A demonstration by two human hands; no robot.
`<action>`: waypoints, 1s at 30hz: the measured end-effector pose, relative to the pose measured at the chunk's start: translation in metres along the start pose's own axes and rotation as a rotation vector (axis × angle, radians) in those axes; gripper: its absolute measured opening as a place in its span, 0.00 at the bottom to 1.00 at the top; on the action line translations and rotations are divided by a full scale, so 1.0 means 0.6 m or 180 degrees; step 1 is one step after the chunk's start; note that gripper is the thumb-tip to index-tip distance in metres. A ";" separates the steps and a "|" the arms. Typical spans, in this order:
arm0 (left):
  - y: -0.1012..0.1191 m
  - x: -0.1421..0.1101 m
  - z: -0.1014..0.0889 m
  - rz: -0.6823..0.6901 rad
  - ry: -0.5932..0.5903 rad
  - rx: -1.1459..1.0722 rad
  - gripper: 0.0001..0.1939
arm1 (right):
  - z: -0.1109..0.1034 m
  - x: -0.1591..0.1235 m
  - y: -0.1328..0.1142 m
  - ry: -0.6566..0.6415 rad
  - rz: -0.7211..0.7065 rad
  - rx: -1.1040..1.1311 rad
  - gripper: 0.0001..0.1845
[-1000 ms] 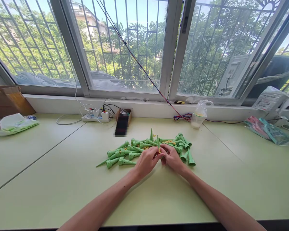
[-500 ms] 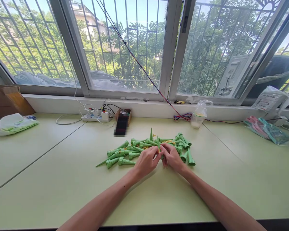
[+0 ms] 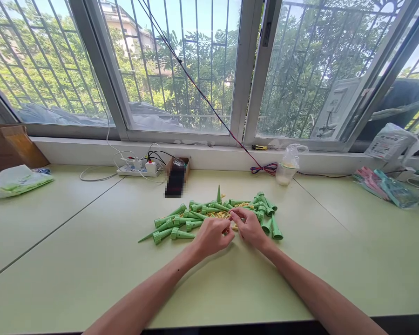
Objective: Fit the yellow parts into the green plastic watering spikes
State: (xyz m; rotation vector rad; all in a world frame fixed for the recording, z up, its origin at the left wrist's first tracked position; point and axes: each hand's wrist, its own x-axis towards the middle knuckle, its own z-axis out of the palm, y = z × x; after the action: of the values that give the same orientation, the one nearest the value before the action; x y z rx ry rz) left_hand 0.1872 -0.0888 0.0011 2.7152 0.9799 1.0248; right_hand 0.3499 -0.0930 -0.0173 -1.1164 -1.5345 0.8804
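Note:
A pile of green cone-shaped spikes [image 3: 195, 218] lies on the pale green table [image 3: 91, 260], with small yellow pieces [image 3: 219, 215] mixed in. One green spike [image 3: 219, 194] stands upright at the back of the pile. My left hand [image 3: 212, 235] and my right hand [image 3: 250, 226] meet at the pile's near edge, fingertips almost touching. Both hands have their fingers curled in a pinch. What they pinch is too small to make out; a bit of yellow shows between them.
A power strip [image 3: 138, 170] with cables lies by the window sill, and a small brown box [image 3: 177, 173] stands beside it. A plastic bag with a cup [image 3: 288, 166] stands at the back right. Packets [image 3: 387, 188] lie far right, and a white-green bag [image 3: 19, 179] far left.
The upright green spike that my hands held between them is no longer sticking up. Both hands have dropped lower onto the pile's near edge.

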 end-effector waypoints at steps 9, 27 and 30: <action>0.005 0.005 -0.008 0.0023 -0.0503 0.0120 0.10 | -0.001 -0.001 -0.005 0.0117 -0.0175 -0.0181 0.17; -0.011 0.010 -0.007 -0.0361 -0.0919 -0.0087 0.13 | -0.010 0.002 -0.016 0.0760 -0.0288 -0.0289 0.18; -0.016 0.011 -0.011 -0.0279 -0.0981 -0.0021 0.13 | -0.010 0.003 -0.015 0.0762 -0.0314 -0.0304 0.18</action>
State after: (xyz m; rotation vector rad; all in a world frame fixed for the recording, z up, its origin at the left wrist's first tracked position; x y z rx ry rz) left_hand 0.1815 -0.0780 0.0075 2.6864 1.0229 0.5703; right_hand 0.3536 -0.0943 -0.0073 -1.1595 -1.4307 0.5891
